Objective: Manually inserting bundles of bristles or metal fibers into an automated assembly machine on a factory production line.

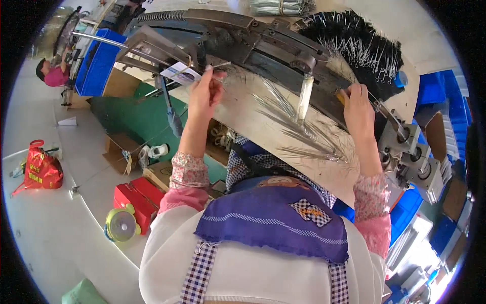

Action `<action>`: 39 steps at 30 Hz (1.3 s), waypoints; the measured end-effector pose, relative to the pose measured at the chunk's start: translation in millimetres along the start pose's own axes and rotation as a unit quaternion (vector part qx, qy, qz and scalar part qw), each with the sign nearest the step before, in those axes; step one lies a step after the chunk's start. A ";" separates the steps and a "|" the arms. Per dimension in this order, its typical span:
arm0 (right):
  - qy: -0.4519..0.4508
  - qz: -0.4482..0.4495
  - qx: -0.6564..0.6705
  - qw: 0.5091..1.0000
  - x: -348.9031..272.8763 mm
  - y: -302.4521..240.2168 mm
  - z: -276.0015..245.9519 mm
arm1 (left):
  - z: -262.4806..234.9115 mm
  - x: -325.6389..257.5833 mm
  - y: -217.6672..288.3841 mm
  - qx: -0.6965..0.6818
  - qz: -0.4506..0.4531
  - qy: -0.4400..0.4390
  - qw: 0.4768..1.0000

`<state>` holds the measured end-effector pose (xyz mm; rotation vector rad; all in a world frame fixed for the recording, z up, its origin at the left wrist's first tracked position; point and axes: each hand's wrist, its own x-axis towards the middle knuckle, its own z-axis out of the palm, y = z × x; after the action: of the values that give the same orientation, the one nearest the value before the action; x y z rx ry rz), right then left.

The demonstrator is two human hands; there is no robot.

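Now the left hand (206, 96) is up at the dark machine (238, 45), fingers curled beside a thin pale rod (223, 65) — whether that grip is closed on it, I can't tell. Across the way, the right hand (359, 111) bends its fingers at a yellow piece (340, 97), its grip just as unclear. Between them, thin metal wires (305, 134) lie fanned over the pale surface (234, 99) — black brushes (349, 43) with looped wire ends heap beyond the machine.
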<state>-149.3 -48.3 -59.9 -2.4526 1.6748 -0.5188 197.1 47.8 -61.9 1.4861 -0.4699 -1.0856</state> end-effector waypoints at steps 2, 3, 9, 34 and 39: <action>0.004 -0.007 0.011 1.000 1.4 9.8 5.6 | 3.4 3.3 -5.4 -0.060 -0.006 -0.025 0.998; 0.002 -0.019 0.020 1.000 0.4 10.8 3.5 | 6.3 2.6 -8.7 -0.108 -0.008 -0.020 0.994; -0.095 -0.021 0.165 0.982 -52.8 -2.5 -84.4 | 83.9 -60.8 -10.5 -0.177 0.150 -0.079 0.969; -0.197 -0.024 0.351 0.915 51.8 -2.9 -92.4 | 215.7 -81.0 -5.3 -0.127 -0.031 -0.245 0.961; -0.244 -0.003 0.436 0.866 61.1 -5.3 -104.8 | 209.8 -74.1 -4.7 -0.093 -0.019 -0.265 0.960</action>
<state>-161.3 -93.4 52.2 -1.7068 0.9193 -0.4576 -13.6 -8.1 -16.8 1.0321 -0.6889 -1.5207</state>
